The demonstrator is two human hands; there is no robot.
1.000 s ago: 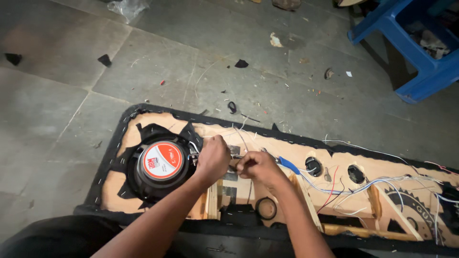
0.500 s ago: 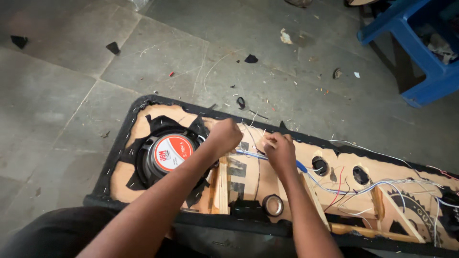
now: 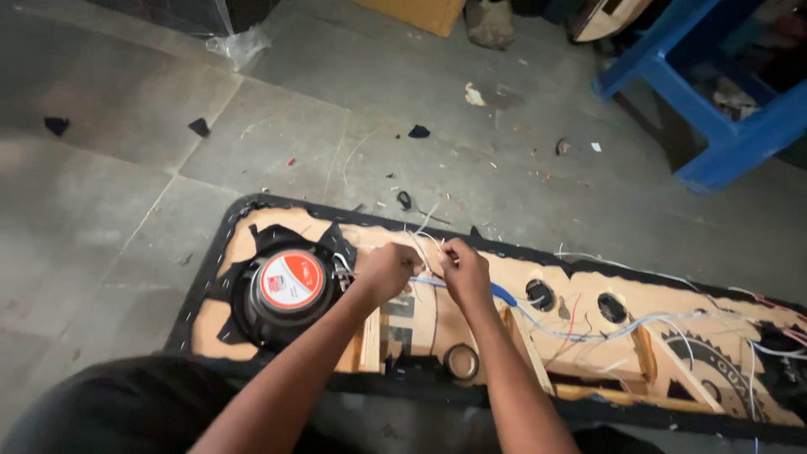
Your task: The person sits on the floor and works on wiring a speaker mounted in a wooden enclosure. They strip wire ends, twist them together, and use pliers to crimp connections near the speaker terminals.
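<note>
I have both hands over the long wooden panel (image 3: 588, 303), the board edged in black fabric that lies flat on the grey tiled floor (image 3: 126, 168). My left hand (image 3: 388, 271) is closed into a loose fist just to the right of the round speaker (image 3: 286, 290), the black one with a red and white centre cap set into the panel's left end. My right hand (image 3: 465, 269) sits close beside the left, its fingers pinched together on thin white wires (image 3: 424, 237) that rise in a small loop between the two hands; the left hand grips the same strands. A blue wire (image 3: 496, 292) runs out from under my right hand along the panel toward two round holes (image 3: 540, 294) further right, where more white, red and blue wiring lies loose. A roll of tape (image 3: 461, 361) rests on the panel's near edge, just below my right forearm. Beyond the panel's far right end stands a blue plastic stool (image 3: 714, 118).
</note>
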